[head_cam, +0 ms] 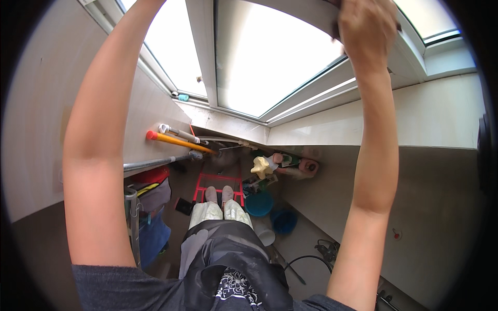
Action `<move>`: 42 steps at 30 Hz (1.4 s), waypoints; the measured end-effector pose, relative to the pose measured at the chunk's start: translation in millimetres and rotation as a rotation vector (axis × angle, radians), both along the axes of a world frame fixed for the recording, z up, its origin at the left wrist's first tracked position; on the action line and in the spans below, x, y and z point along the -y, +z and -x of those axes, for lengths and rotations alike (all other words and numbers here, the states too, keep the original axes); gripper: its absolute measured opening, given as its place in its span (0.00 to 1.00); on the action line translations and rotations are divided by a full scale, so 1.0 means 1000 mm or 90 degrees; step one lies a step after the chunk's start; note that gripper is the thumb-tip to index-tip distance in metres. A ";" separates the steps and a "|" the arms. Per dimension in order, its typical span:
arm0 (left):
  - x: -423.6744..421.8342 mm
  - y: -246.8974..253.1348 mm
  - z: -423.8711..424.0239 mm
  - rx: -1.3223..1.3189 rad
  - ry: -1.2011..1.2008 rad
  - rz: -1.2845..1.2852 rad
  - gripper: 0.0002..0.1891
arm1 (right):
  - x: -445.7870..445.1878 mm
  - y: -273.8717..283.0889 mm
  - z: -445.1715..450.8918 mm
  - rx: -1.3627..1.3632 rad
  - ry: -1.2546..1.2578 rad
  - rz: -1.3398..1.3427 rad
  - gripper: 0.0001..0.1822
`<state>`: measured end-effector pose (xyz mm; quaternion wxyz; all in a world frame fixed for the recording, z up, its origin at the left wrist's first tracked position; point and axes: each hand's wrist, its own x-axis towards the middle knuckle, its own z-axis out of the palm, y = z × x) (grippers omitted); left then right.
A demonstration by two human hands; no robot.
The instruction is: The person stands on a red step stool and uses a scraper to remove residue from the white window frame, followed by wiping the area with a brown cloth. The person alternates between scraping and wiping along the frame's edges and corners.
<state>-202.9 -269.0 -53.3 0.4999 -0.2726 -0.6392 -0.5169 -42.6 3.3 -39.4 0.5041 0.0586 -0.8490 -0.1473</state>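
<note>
My raised left forearm point(113, 70) runs off the top of the view, so my left hand is out of sight. At the upper right, my right hand point(367, 29) is a blurred fist in front of the window frame. It is closed around a dark object point(335, 29), of which only small parts show at either side; I cannot tell what it is. Behind and below the hand is a bright window pane point(272, 58) in a pale frame point(307, 91). My shoes point(220, 194) rest on or over a red metal frame point(218, 177), perhaps a step stool, well below the sill.
An orange pole point(179, 142) and a metal rod point(155, 163) lean at the left wall. Cloths point(153, 229) hang below. Blue basins point(259, 203), a white bucket point(265, 235) and pink bottles point(309, 167) stand low on the right. A teal roll-like item point(183, 97) sits on the sill.
</note>
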 end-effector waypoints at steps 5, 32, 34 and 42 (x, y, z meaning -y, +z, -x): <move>-0.007 0.004 -0.001 0.010 -0.023 -0.005 0.25 | -0.007 0.051 0.011 0.166 0.304 -0.014 0.14; -0.004 -0.002 -0.003 0.020 -0.045 0.000 0.24 | -0.076 0.040 -0.001 0.127 0.134 0.372 0.19; -0.004 -0.001 -0.005 0.026 -0.051 0.001 0.24 | -0.075 0.039 -0.001 0.119 0.128 0.365 0.19; -0.007 -0.001 -0.009 0.041 -0.073 0.000 0.23 | -0.075 0.040 -0.007 0.113 0.109 0.333 0.19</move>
